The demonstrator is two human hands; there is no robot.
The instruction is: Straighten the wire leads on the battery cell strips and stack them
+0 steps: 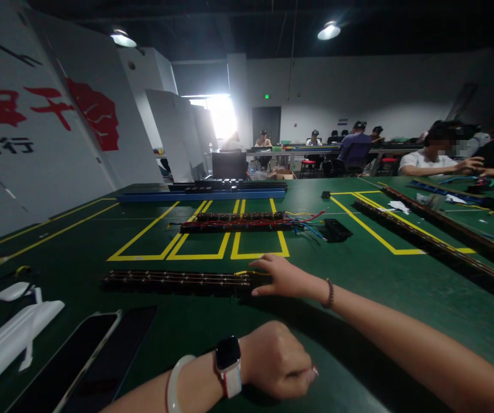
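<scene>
My right hand (287,277) is at the right end of a long dark strip (178,280) with thin copper-coloured rails and a yellow wire (247,273). Its thumb and fingers are spread around that end; I cannot tell whether they touch it. My left hand (277,360), with a watch at the wrist, is closed in a fist nearer to me, over the green table. Its fingers curl under, so anything inside is hidden. Beyond lies a similar strip bundle (233,225) with red, blue and yellow wires, beside a small black connector-like part (337,229).
Yellow tape lines mark the green table (358,321). Two dark flat panels (117,350) and a white roll-like piece (18,338) lie at left. Long blue and black bars (203,194) lie along the far edge. More strips (436,244) lie at right, near a seated co-worker (431,160).
</scene>
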